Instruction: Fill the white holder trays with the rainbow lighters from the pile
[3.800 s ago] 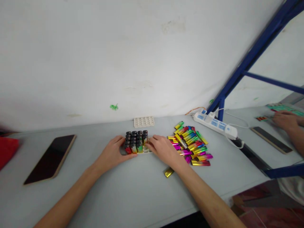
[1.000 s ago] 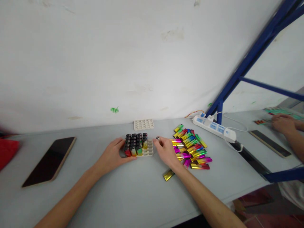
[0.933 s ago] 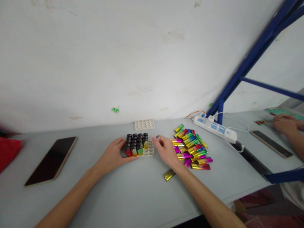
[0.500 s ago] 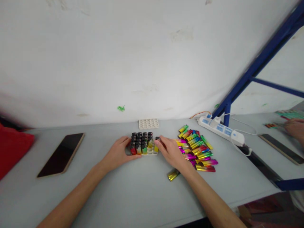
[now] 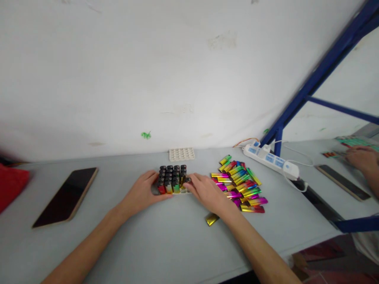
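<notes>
Our left hand [image 5: 142, 193] cups the lighter tray [image 5: 172, 182] mid-desk [image 5: 166, 240] w/ fingers spread on its left side, while our right hand [image 5: 207, 193] pinches a lighter [image 5: 187, 180] at the tray's right edge, w/ the loose lighter pile [image 5: 238, 183] just right of it.

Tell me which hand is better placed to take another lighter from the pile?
Probably the right hand: it lies beside the pile of lighters, while the left hand rests against the tray.

Both hands [image 5: 174, 192] flank a tray of lighters [image 5: 172, 180] on the table [image 5: 166, 240].
</notes>
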`<move>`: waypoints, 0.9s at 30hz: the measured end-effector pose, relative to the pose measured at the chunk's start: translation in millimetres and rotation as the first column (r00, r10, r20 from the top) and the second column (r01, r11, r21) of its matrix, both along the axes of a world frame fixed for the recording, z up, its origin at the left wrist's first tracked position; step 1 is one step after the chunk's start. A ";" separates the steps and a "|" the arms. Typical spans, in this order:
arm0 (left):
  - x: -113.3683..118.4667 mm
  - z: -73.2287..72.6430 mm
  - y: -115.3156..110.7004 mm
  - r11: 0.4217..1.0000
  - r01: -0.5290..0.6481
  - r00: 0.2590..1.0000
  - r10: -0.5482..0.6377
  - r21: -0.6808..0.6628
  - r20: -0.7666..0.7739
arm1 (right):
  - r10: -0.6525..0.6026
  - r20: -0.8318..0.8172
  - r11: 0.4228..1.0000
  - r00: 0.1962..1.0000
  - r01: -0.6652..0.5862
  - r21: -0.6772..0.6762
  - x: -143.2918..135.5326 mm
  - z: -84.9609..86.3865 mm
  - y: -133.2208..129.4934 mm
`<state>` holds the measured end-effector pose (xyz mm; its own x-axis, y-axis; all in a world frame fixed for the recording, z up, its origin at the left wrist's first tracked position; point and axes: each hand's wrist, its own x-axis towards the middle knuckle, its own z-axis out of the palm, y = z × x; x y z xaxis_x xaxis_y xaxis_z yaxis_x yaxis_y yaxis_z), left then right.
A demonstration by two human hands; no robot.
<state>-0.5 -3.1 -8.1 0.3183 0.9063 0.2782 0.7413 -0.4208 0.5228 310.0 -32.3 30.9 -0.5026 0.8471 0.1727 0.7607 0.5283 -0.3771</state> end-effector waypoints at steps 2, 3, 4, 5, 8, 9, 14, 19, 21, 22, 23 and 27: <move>-0.6 -0.6 0.9 1.000 0.004 1.000 -0.004 0.002 -0.004 | 0.009 0.038 0.999 0.999 -0.010 0.031 -3.9 1.7 -0.6; -0.8 -0.7 1.5 1.000 0.009 1.000 -0.009 -0.001 -0.007 | 0.001 0.051 0.999 0.999 -0.003 0.041 -5.5 2.4 -0.8; -1.1 -0.5 2.1 1.000 0.012 1.000 -0.012 -0.006 -0.012 | -0.014 0.062 0.999 0.998 0.011 0.046 -6.8 3.1 -0.9; -1.2 -0.1 2.5 1.000 0.013 1.000 -0.013 -0.010 -0.017 | -0.031 0.072 0.999 0.997 0.028 0.045 -7.8 3.6 -1.1; -1.0 2.3 2.9 1.000 0.013 1.000 -0.014 -0.019 -0.022 | -0.051 0.069 0.999 0.996 0.050 0.014 -7.7 4.8 -0.9; -0.8 3.0 2.7 1.000 0.015 1.000 -0.015 -0.021 -0.022 | -0.047 0.049 0.999 0.998 0.047 0.004 -6.2 5.0 -0.5; -1.1 1.7 3.2 1.000 -0.004 1.000 0.003 -0.025 -0.024 | -0.086 -0.163 0.996 0.983 0.086 -0.005 17.2 1.2 8.4; -3.6 -6.1 7.5 0.999 -0.031 0.999 0.031 -0.013 -0.024 | -0.224 -0.324 0.961 0.919 0.264 0.084 66.1 -5.9 34.3; -3.8 -7.0 8.6 1.000 -0.026 1.000 0.026 -0.014 -0.018 | -0.341 -0.310 0.914 0.887 0.390 0.110 85.9 -4.0 46.8; -3.5 -6.6 9.0 1.000 -0.022 1.000 0.022 -0.011 -0.012 | -0.417 -0.277 0.881 0.866 0.460 0.111 94.1 -1.8 52.7; -3.0 -5.8 9.1 1.000 -0.020 1.000 0.020 -0.007 -0.007 | -0.494 -0.223 0.845 0.841 0.524 0.105 100.7 1.0 58.0; 0.3 -1.3 8.5 1.000 -0.003 1.000 0.003 0.005 -0.005 | -0.651 0.115 0.756 0.750 0.655 0.010 109.8 10.8 72.2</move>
